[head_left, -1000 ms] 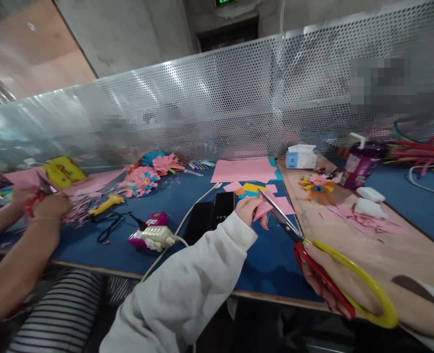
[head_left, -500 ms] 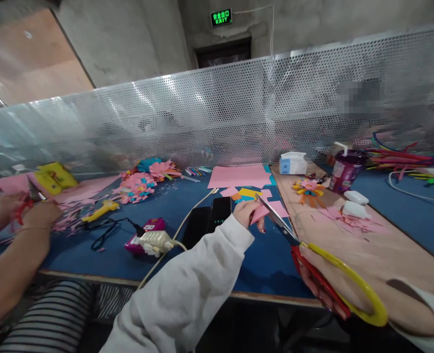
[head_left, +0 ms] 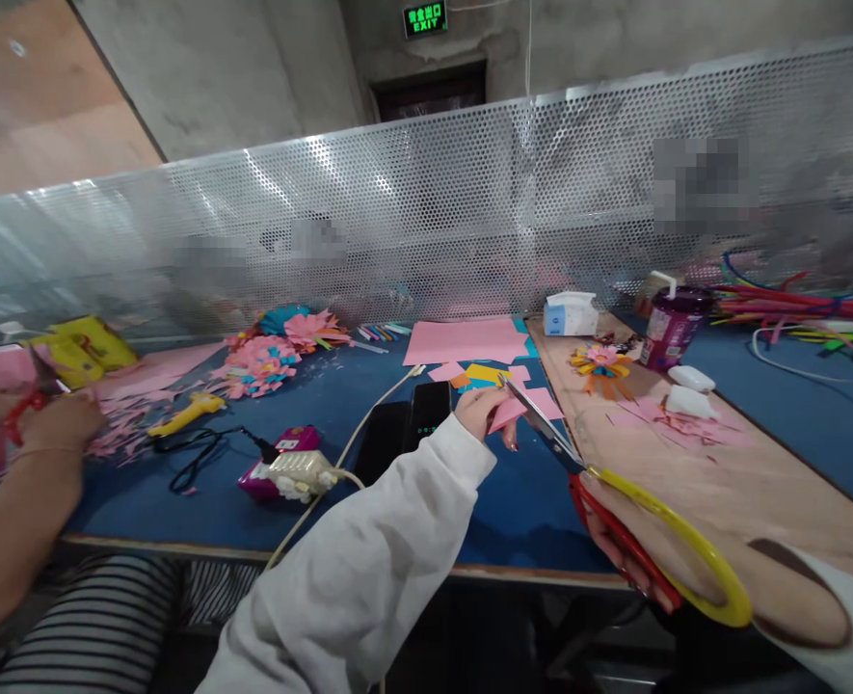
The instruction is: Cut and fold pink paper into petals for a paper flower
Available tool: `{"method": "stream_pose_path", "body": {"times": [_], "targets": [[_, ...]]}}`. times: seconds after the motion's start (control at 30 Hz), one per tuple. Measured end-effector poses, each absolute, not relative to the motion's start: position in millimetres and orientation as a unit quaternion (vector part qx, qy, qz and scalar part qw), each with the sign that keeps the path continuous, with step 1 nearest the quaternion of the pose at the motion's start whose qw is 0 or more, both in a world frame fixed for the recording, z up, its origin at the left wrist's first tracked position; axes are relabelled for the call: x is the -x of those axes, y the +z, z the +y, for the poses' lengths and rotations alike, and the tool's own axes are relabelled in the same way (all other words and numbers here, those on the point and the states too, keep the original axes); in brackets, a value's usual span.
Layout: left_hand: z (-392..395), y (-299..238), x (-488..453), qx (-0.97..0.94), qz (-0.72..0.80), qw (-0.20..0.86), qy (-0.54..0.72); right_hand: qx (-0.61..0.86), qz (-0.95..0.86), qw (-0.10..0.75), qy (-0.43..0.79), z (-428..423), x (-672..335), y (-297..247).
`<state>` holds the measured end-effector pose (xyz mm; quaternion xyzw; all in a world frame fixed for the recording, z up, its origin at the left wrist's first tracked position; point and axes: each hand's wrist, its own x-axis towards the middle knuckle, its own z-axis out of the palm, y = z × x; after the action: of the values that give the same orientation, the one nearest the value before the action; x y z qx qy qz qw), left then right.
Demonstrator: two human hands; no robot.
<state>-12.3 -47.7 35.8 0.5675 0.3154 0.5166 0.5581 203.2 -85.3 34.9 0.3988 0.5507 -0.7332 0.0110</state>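
Between the fingers of my left hand (head_left: 478,413) is a small piece of pink paper (head_left: 507,413), held above the blue table. My right hand (head_left: 618,545) is closed round the red and yellow handles of large scissors (head_left: 657,535). Their metal blades point up and left, with the tips close beside the pink piece; I cannot tell whether they touch it. Beyond my left hand lie paper scraps in yellow (head_left: 487,373), orange, blue and pink, in front of a stack of pink sheets (head_left: 466,342).
Two phones (head_left: 430,410), a power strip (head_left: 300,472) and a yellow glue gun (head_left: 189,413) lie to the left, near paper flowers (head_left: 259,366). A co-worker's hands (head_left: 54,419) cut paper at far left. On the right board stand a tissue pack (head_left: 571,314), cup (head_left: 672,328) and paper flower (head_left: 600,364).
The whole view has shifted slightly, so everything sits a little further left and up. Both my hands keep nearly the same pose with the scissors and paper.
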Motion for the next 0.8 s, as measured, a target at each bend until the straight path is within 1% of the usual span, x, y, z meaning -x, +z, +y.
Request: {"method": "stream_pose_path", "body": {"times": [0.03,0.1,0.17,0.3,0.43,0.57,0.7,0.8], "targets": [[-47.3,35.5,12.4,-0.567,0.314,0.559,0.517,-0.396,0.523,0.022,-0.754,-83.2,-203.8,34.4],[-47.0,35.1,12.4,-0.566,0.312,0.559,0.52,-0.413,0.498,0.016,-0.762,-81.5,-204.1,29.7],[-47.3,35.0,12.2,-0.563,0.312,0.559,0.523,-0.442,0.501,0.01,-0.744,-82.9,-203.6,21.8],[-48.8,36.0,11.5,-0.56,0.318,0.557,0.525,-0.46,0.517,0.027,-0.721,-86.5,-202.2,13.0],[-49.9,37.4,10.9,-0.564,0.315,0.56,0.519,-0.439,0.498,0.022,-0.748,-83.7,-200.8,26.0],[-50.0,38.2,10.7,-0.573,0.32,0.55,0.516,-0.402,0.461,0.066,-0.788,-78.9,-203.5,38.7],[-48.8,37.9,11.1,-0.573,0.328,0.548,0.513,-0.375,0.446,0.021,-0.812,-80.3,-211.4,28.3],[-47.4,37.3,11.4,-0.569,0.325,0.554,0.513,-0.369,0.503,-0.025,-0.781,-82.9,-215.6,11.0]]}}
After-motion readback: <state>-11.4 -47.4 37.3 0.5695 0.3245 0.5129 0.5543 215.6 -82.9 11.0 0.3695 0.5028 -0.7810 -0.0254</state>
